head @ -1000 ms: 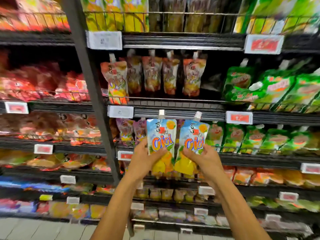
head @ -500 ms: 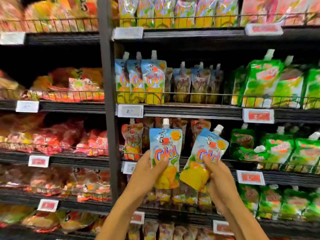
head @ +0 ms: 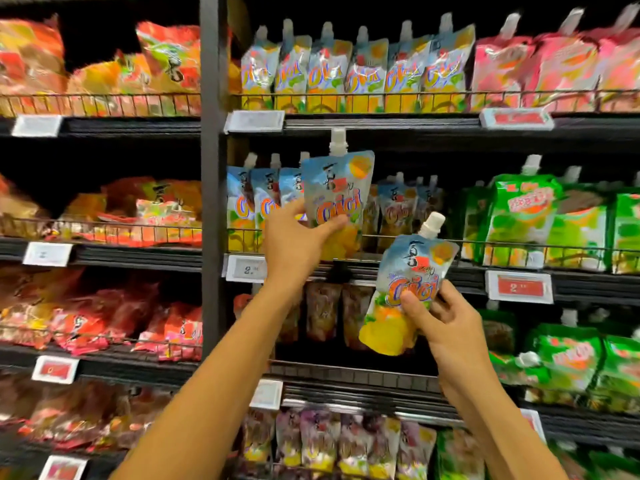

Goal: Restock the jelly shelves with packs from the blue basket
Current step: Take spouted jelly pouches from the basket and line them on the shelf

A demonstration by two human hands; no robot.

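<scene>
My left hand (head: 294, 237) grips an upright blue-and-yellow spouted jelly pack (head: 337, 192), raised in front of the row of matching packs (head: 258, 206) on the middle shelf. Lower and to the right, my right hand (head: 438, 320) holds a second jelly pack (head: 405, 289) of the same kind, tilted right, in front of the shelf edge. The middle shelf's wire rail (head: 460, 244) runs behind both packs. The blue basket is out of view.
A black upright post (head: 211, 168) divides the bays. More blue-yellow packs (head: 356, 74) line the top shelf, with pink packs (head: 540, 71) to their right. Green packs (head: 526, 223) fill the right side. Red and orange bags (head: 114, 209) fill the left bay. Price tags (head: 517, 287) hang on shelf edges.
The view has tilted up the shelves. My left hand has lifted its pack up to the middle shelf's row. My right hand stays lower, its pack still tilted right.
</scene>
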